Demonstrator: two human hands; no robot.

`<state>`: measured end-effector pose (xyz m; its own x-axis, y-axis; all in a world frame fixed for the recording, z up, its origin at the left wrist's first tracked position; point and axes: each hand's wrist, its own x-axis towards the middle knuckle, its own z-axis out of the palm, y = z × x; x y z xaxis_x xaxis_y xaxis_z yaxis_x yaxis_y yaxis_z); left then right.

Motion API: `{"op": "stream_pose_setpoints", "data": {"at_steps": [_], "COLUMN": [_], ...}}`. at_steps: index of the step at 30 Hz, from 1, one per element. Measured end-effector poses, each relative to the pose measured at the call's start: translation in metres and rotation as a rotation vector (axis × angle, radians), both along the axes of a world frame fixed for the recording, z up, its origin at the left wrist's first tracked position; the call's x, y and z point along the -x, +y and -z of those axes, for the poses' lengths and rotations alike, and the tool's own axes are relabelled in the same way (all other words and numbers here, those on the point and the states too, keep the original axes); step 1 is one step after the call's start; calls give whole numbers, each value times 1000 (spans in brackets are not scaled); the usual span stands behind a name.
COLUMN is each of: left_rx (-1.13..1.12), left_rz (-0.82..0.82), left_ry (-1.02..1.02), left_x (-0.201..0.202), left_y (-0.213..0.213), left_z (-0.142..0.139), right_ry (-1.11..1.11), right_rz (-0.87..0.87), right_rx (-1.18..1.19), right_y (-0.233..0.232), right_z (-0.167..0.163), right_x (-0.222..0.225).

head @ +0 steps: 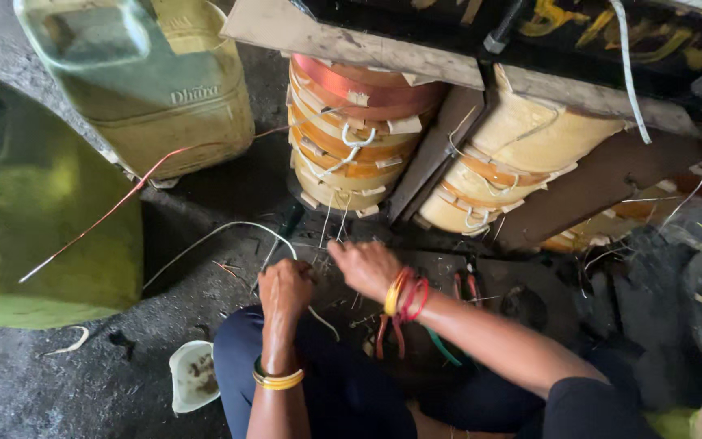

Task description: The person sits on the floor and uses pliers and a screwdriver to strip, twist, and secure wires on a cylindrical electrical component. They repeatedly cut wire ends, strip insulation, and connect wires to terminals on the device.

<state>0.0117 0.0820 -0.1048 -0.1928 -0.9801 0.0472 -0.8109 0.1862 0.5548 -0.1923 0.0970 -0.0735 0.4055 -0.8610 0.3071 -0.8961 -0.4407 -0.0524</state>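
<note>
The left hand (284, 286) is closed on a thin white wire (219, 232) low on the dark floor, just before 2 copper coils (351, 134). The wire arcs leftward, toward open floor beside a yellowish plastic jug (152, 81). The right hand (365, 267) is curled; its grip cannot be told.

Coils (357, 134): glossy copper-coloured winding, banded with matt cream paper-like wrap. Wire (229, 232) near the left hand (284, 289): thin, pale smooth sheath. Jerry can (144, 81): translucent yellowish plastic, scuffed, dull. Planks (343, 41): rough, grimy wood. Floor (58, 382): dark, gritty, matt. Bangles (406, 297): shiny smooth plastic or glass. Small white cup (191, 375): stained plastic.
</note>
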Motion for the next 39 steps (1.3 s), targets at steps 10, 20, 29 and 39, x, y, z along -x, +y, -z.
{"op": "stream_pose_setpoints", "data": {"at_steps": [10,20,29,39], "left_rx": [50,424,415,379], "left_rz": [-35,110,93,141], "left_ry": [-56,1,-43,114], "left_x": [-7,45,34,20], "left_y": [2,11,22,15], "left_z": [1,-24,-28,-19], "right_ry": [-460,-227,62,-895], "right_rz": [403,223,766,483], "right_rx": [-305,-515,-588,-1070], "right_y": [77,224,217,147], "right_z": [30,99,153,146], "right_x": [29,77,111,87]}}
